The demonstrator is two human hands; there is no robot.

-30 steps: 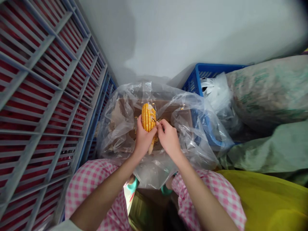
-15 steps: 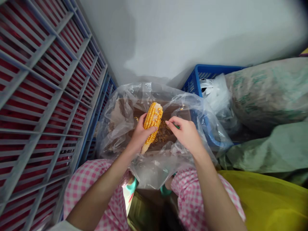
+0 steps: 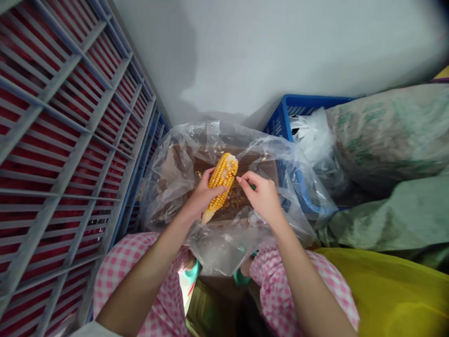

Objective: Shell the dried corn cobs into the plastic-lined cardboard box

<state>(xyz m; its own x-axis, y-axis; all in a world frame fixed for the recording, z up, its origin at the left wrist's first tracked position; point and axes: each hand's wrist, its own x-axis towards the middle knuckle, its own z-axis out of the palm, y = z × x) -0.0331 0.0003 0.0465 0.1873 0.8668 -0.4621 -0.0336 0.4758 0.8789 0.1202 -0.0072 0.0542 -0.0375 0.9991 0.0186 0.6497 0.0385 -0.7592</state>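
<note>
The left hand (image 3: 205,194) is closed around an ear of dried yellow corn (image 3: 220,185), fingers wrapped on its middle and the ear tilted, with its upper end pointing away from the person. Bare pale cob shows at the upper end and at the lower tip. The right hand (image 3: 261,199) is partly closed, thumb and fingers pinched on a slim tool with a green grip (image 3: 252,187). The tool's dark tip is at the ear's side; contact cannot be confirmed.

Both hands are over a cardboard box (image 3: 182,164) lined with a clear plastic bag (image 3: 228,248), with loose corn kernels (image 3: 236,201) on its floor. Pink gingham trousers (image 3: 119,285) and teal footwear (image 3: 192,271) lie nearest the viewer, below the box.

A yellow-green sheet (image 3: 393,290) lies at lower right, beside a pale green sack (image 3: 386,220), with a stuffed printed sack (image 3: 386,131) beyond it. A blue plastic crate (image 3: 298,105) holding a white plastic bag (image 3: 308,131) stands past the box's far right corner. A grey-slatted crate stack (image 3: 59,140) with red behind the slats rises at left, against a white wall (image 3: 280,47).
</note>
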